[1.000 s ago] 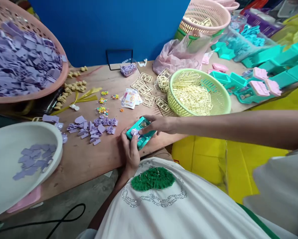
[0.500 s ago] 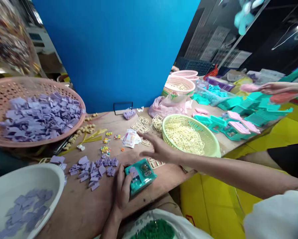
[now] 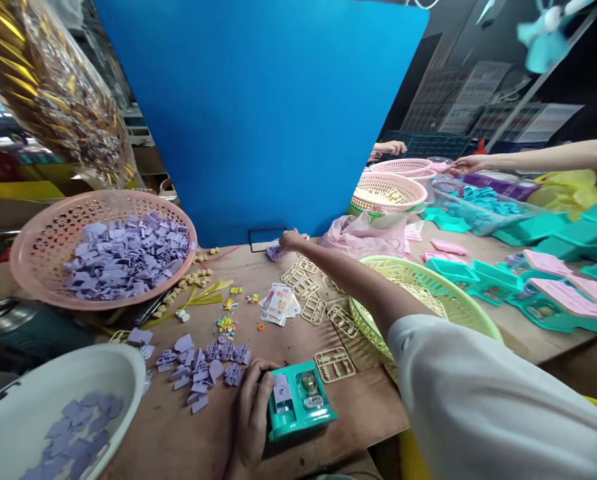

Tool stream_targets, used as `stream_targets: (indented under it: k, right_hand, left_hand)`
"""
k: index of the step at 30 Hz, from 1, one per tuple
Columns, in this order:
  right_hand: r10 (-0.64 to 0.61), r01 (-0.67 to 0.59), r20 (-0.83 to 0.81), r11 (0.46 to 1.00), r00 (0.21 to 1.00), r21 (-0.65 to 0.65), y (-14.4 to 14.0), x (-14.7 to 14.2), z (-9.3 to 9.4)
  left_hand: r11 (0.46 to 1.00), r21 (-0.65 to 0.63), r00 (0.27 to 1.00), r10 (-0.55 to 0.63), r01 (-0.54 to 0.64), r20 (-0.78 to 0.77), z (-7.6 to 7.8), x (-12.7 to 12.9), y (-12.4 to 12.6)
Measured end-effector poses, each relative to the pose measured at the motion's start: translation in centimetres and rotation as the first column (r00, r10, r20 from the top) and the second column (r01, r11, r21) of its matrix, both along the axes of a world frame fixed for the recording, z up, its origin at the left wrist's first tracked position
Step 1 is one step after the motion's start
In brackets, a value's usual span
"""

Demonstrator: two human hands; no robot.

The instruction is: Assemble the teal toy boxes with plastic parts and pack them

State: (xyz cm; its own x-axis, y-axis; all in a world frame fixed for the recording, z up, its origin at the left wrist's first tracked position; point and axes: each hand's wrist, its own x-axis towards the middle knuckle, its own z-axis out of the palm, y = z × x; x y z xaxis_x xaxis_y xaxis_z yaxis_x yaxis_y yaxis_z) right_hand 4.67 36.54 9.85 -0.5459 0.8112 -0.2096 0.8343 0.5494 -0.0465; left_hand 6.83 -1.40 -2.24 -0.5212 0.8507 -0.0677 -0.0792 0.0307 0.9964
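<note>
Two hands are at work on the wooden surface (image 3: 178,433). The left hand (image 3: 251,417) lies at the near edge, fingers wrapped around the left side of a teal toy body (image 3: 298,400), which rests flat on the surface; a small lilac part sits in its top face, next to a round clear window. The right hand (image 3: 292,240) is stretched far forward, at the back of the surface near the blue panel (image 3: 258,113), fingers curled over a small bag of lilac pieces (image 3: 275,252). Whether they grip it or only touch it cannot be told at this size.

Just left of the teal toy body, a loose heap of lilac parts (image 3: 203,363) lies on the surface. A cream parts frame (image 3: 334,364) lies just right of the toy, with more such frames further back. A stack of printed stickers (image 3: 278,305) lies mid-surface. The green basket (image 3: 458,300) of cream frames stands under the right forearm. A pink basket (image 3: 43,247) of lilac parts stands at left, tilted toward the camera; a white bowl (image 3: 53,380) with a few lilac parts is at near left. Teal and pink housings (image 3: 543,287) lie at right. Other people's hands reach in at the far right, by another pink basket (image 3: 388,190).
</note>
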Motion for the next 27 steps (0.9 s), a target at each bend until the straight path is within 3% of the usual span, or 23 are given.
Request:
stream_targets:
  k: [5,11,20,27]
  right_hand:
    - [-0.125,0.126,0.043,0.992,0.991,-0.013,2.8,-1.1,-0.9]
    - [-0.225,0.223,0.080,0.974,0.971,0.034,3.5,-1.6,-2.0]
    - [-0.156,0.148,0.104,0.986,0.982,0.075,4.7,-1.8,-2.1]
    - [-0.115,0.103,0.096,0.988,0.989,0.119,3.8,-1.1,-2.6]
  left_hand:
    - [1.000,-0.008,0.999,-0.017,0.017,0.034,-0.4,-0.1,-0.1]
    - [0.999,-0.029,0.995,-0.042,0.045,0.092,-1.3,-0.3,-0.5]
    - [0.999,-0.053,0.991,0.013,-0.006,0.134,-1.4,0.4,-0.7]
    - [0.998,-0.057,0.987,0.044,-0.035,0.157,-1.1,0.5,-0.6]
